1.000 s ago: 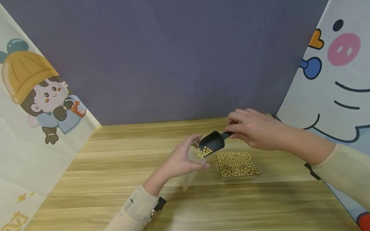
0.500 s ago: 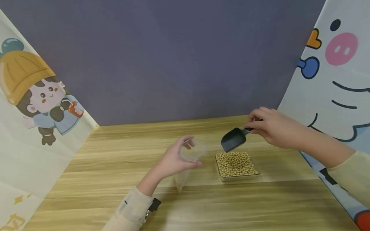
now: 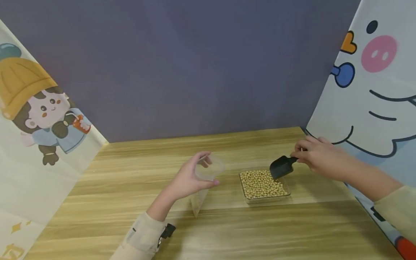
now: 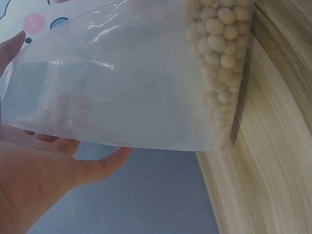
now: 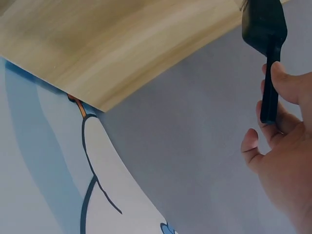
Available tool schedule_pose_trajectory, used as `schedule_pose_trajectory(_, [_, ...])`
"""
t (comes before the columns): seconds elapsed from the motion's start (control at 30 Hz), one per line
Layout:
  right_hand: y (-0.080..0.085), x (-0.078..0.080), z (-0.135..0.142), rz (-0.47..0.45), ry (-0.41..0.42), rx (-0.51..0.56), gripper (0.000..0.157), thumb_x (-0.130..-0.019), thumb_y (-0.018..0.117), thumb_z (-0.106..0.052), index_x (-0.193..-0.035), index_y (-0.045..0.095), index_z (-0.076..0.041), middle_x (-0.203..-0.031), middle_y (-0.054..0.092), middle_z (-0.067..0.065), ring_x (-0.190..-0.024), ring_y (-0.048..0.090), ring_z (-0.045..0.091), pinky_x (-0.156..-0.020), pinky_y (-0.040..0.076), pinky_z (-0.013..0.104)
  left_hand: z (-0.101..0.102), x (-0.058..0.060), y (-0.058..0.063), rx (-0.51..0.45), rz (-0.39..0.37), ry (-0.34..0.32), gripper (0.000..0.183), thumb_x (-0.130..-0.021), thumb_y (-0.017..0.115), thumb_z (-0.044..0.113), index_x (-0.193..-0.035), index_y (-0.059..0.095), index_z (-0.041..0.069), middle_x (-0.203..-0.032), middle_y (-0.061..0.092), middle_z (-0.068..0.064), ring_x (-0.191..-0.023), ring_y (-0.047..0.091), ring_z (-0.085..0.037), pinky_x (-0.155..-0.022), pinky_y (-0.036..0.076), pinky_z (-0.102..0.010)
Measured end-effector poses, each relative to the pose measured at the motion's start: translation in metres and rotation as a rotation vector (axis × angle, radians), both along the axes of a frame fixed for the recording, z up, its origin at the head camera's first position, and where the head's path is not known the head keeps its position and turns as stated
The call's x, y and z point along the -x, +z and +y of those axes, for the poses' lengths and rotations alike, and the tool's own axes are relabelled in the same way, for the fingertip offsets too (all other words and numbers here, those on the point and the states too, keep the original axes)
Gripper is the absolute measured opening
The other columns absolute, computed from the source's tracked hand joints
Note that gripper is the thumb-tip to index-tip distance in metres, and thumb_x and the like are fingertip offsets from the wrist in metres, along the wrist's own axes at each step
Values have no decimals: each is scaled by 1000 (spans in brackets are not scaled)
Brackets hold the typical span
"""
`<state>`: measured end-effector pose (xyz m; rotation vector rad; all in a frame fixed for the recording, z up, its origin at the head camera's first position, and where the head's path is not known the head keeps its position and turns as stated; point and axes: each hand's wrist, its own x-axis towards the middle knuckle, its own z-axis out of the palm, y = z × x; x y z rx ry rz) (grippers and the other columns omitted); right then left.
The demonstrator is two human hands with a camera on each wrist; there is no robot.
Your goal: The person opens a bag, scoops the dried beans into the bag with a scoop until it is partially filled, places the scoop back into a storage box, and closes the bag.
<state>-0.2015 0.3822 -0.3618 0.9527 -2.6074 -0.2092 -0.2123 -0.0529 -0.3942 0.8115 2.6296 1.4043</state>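
Observation:
My left hand (image 3: 186, 180) holds a clear plastic bag (image 3: 199, 203) by its spread mouth, fingers and thumb around the opening. In the left wrist view, soybeans (image 4: 219, 53) fill the bottom of the bag, which stands on the table. Between thumb and fingers, my right hand (image 3: 316, 156) grips the handle of a black scoop (image 3: 281, 167). The scoop's front edge meets the soybeans at the back right of a clear rectangular container (image 3: 268, 200); whether it has dug in is hard to tell. In the right wrist view the scoop (image 5: 264, 27) points away from the palm.
The wooden table (image 3: 136, 173) carries the container and the bag. A dark grey panel (image 3: 195, 72) rises behind it. Printed cartoon panels flank both sides, a child in a yellow hat (image 3: 29, 79) at left and a pink-snouted figure (image 3: 378, 54) at right.
The scoop, which was tipping soybeans into the bag's mouth, has moved right and down to the container's beans. The left hand stays at the bag's mouth; the head view has shifted slightly.

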Motion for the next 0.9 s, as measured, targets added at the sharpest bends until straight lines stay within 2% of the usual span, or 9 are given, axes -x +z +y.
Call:
schedule_pose_trajectory(0.17, [-12, 5, -2, -1, 55, 47, 26, -83, 89, -14, -107, 82, -18, -104, 68, -1, -93, 61, 18, -65, 44, 34, -1, 0, -2, -2, 5, -4, 95, -79, 95, 30, -158, 45, 10, -137, 64, -4, -127, 61, -26, -109, 53, -52])
schedule_pose_trajectory(0.4, [-33, 9, -2, -101, 71, 179, 26, -83, 88, -11, -108, 83, -16, -101, 69, -6, -86, 62, 13, -65, 51, 29, -1, 0, -3, -1, 13, -15, 96, -79, 95, 31, -158, 44, 10, -137, 64, -4, -127, 61, -26, -109, 52, -53])
schedule_pose_trajectory(0.6, [-44, 10, -12, -244, 68, 254, 26, -88, 84, -11, -113, 81, -15, -104, 70, -6, -84, 61, 7, -64, 50, 26, -1, 0, -2, -3, 8, -19, 95, -79, 95, 29, -158, 44, 10, -138, 64, -4, -127, 61, -26, -109, 53, -52])
schedule_pose_trajectory(0.77, [-47, 8, -22, -368, 40, 304, 28, -93, 80, -11, -121, 80, -13, -107, 68, -5, -83, 54, 0, -64, 46, 23, -1, 1, -3, 7, -9, -17, 95, -80, 94, 29, -158, 44, 12, -138, 63, -1, -128, 60, -24, -109, 52, -50])
schedule_pose_trajectory(0.9, [-49, 9, -27, -454, 28, 326, 30, -96, 76, -11, -127, 78, -12, -109, 66, -5, -82, 50, -2, -64, 45, 22, 0, 0, -2, 7, -11, -22, 95, -81, 94, 30, -159, 43, 12, -139, 63, -2, -129, 60, -27, -109, 52, -51])
